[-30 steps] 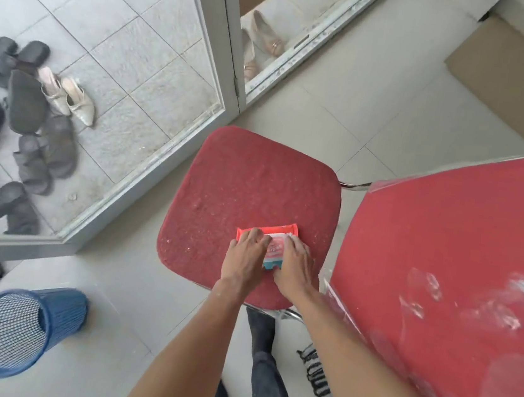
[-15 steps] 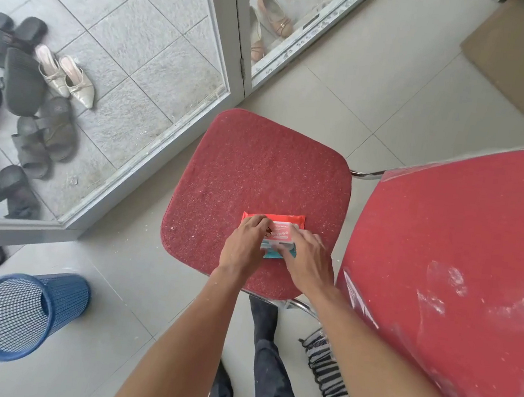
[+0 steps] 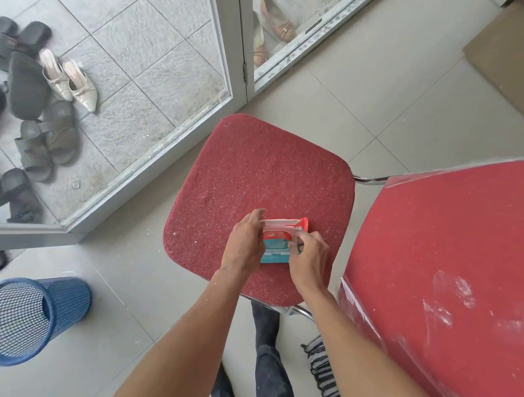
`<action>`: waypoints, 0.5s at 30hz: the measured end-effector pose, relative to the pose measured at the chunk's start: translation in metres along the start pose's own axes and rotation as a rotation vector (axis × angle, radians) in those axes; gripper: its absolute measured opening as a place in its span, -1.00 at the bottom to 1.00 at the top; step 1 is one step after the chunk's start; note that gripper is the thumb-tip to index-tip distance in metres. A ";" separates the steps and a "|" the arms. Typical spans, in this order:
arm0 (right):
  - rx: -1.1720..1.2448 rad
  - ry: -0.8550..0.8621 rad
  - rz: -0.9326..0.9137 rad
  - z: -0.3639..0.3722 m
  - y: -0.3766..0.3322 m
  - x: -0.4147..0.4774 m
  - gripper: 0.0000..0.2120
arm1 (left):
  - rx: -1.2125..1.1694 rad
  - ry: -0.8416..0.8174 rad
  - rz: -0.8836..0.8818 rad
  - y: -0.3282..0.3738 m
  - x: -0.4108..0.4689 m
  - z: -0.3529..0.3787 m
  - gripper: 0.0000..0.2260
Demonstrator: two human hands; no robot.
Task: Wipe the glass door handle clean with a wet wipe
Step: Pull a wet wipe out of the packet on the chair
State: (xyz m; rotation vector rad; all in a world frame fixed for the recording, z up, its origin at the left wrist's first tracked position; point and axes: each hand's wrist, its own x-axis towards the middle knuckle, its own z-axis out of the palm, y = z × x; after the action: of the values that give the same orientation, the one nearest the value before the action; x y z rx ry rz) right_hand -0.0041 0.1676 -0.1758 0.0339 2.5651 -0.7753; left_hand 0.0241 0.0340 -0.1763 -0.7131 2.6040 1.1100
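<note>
A small soft pack of wet wipes, red-orange at its far end and teal at its near end point(image 3: 275, 255), is seen lying on the near part of a red padded fabric chair seat point(image 3: 256, 178), which serves here as a working surface at a convenient height below the person. The pack is steadied along its left side by the left hand point(image 3: 243, 245), whose fingers are curled against the pack's edge, presumably so that it does not slide on the cloth. A white flap lid point(image 3: 279, 224) has been raised at the far end of the pack, and the right hand point(image 3: 307, 260) is closed at the pack's right side near the opening, its fingertips pinched; whether a wipe is already caught between them cannot be told. The step in hand is judged to be the drawing of a wipe, so the wiping itself is not yet begun. Printing is visible on the teal face, but no brand or word can be read. The grey-framed glass door point(image 3: 232, 29) stands beyond the seat's far edge; its handle is not seen. A blue mesh plastic wastebasket point(image 3: 28, 318) stands to the near left of the seat, handy for a used wipe.
</note>
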 end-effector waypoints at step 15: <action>0.121 0.035 0.077 0.015 -0.011 -0.001 -0.85 | -0.014 0.005 0.009 -0.008 0.003 0.003 -0.78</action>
State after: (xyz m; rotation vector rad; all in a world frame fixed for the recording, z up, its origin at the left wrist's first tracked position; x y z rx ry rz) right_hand 0.0012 0.1500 -0.1807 0.1852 2.5303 -0.9060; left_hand 0.0254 0.0307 -0.1845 -0.7086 2.6090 1.1318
